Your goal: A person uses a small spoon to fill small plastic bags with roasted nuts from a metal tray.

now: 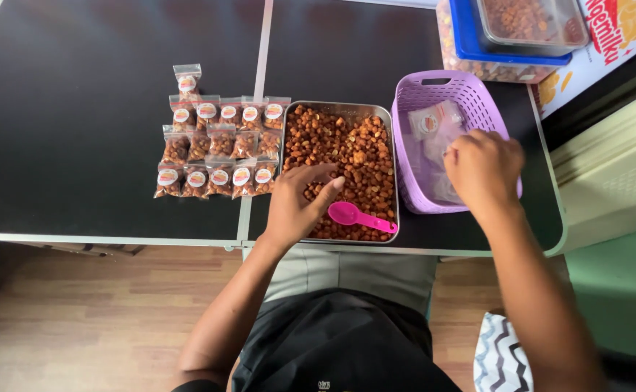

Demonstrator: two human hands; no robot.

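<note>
Right hand [483, 168] reaches into the purple slotted plastic basket [469, 93] at desk right, fingers curled down over the small clear empty pouches with round labels [430, 122]; cannot tell if a pouch is gripped. Left hand [298, 202] rests on the rectangular steel tray of brown coated nuts [347, 149], fingers loosely open, holding nothing, just beside the pink plastic scoop [358, 215] lying on the nuts. Rows of filled labelled nut packets [216, 149] sit left of the tray on the black desk [78, 109]. Step looks like fetching an empty pouch; next would need pinching one pouch free and picking up the scoop
</note>
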